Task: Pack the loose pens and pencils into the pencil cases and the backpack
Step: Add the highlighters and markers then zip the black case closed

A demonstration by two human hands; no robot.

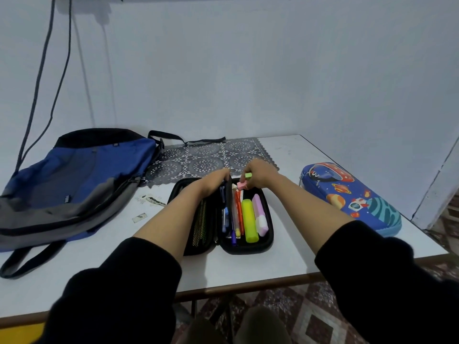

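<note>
Now: erasers going into the open black case

Left hand (215,181) grips the divider (228,197) of the black pencil case (248,249), probably holding it aside for room. Right hand (262,177) pinches a green eraser (248,175) and a pink eraser (242,186) over the case's far end. Inside are pens (239,209) and a yellow highlighter (249,220). Backpack (74,180) lies left of the case, space-print case (352,197) right of it

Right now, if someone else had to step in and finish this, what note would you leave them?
Left grip holds the centre flap of the open black pencil case.
Right grip pinches a green block at the case's far end; a pink block sits just under it.
Done: yellow highlighter, lilac highlighter, orange pen and other pens lie in the black case.
Space-print pencil case lies shut on the right, backpack on the left.
Left: drop the blocks in, shut the case, probably pack both cases into the backpack.
</note>
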